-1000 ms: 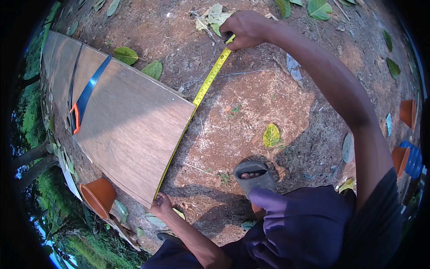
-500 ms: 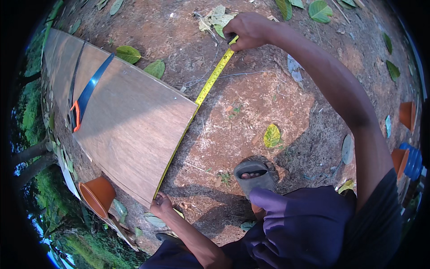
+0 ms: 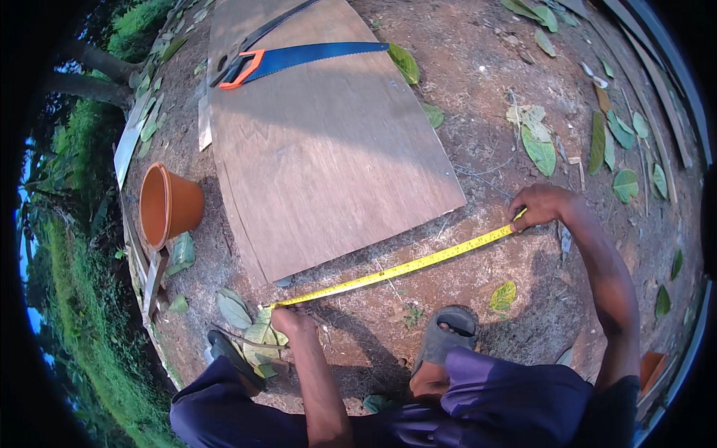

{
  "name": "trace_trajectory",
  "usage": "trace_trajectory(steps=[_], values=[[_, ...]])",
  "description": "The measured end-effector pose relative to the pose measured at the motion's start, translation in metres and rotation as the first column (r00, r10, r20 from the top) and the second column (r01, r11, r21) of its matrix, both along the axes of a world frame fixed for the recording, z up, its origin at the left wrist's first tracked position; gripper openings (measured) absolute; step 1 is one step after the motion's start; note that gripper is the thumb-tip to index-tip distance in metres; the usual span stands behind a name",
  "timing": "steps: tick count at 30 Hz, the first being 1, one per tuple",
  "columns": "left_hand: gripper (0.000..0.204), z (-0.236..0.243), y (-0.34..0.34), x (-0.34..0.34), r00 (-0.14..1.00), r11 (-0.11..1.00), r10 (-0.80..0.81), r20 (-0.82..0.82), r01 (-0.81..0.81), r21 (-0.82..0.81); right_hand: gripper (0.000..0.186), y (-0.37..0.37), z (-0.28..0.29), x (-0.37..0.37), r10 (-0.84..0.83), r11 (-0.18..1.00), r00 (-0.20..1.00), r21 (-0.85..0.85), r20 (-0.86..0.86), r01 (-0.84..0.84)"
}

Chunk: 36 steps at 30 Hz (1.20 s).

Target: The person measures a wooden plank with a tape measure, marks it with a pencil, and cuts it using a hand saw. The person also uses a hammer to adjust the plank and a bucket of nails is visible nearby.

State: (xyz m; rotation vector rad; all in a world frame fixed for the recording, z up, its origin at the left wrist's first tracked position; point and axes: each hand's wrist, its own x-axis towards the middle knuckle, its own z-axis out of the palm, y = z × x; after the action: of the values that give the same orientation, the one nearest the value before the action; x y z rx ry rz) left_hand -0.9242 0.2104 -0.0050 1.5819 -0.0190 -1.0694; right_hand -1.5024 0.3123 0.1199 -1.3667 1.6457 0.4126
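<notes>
A yellow tape measure is stretched between my two hands, a little apart from the near edge of a brown plywood board. My left hand is closed on the tape close to its end, below the board's near left corner. To the right of the board, my right hand grips the other end, its fingers hiding most of what they hold. On the board's far part lie a handsaw with a blue blade and orange handle and a second, dark saw.
An orange plastic pot lies tilted left of the board, near narrow wood strips. Dry leaves are scattered over the soil. My sandalled foot is just below the tape. Long planks lie at the far right.
The tape has come away from the board's edge, and both hands have moved with it toward me. My view has turned, so the board now appears more upright and central.
</notes>
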Motion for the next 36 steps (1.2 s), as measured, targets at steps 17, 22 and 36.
trace_trajectory(steps=[17,22,36], values=[[0.012,0.209,-0.174,0.079,0.984,0.789,-0.133,0.122,0.179,-0.588,0.038,-0.096,0.047,0.286,0.009,0.971,0.900,0.210,0.436,-0.112],[0.022,0.271,-0.264,0.173,0.784,0.730,-0.519,0.340,0.614,-0.301,0.031,-0.154,0.081,0.346,-0.003,0.991,0.852,-0.110,0.523,0.071],[0.040,0.100,-0.076,0.390,-0.083,-0.057,-0.980,0.181,0.988,0.145,0.040,-0.161,0.094,0.520,0.231,0.967,0.936,-0.173,0.265,-0.189]])
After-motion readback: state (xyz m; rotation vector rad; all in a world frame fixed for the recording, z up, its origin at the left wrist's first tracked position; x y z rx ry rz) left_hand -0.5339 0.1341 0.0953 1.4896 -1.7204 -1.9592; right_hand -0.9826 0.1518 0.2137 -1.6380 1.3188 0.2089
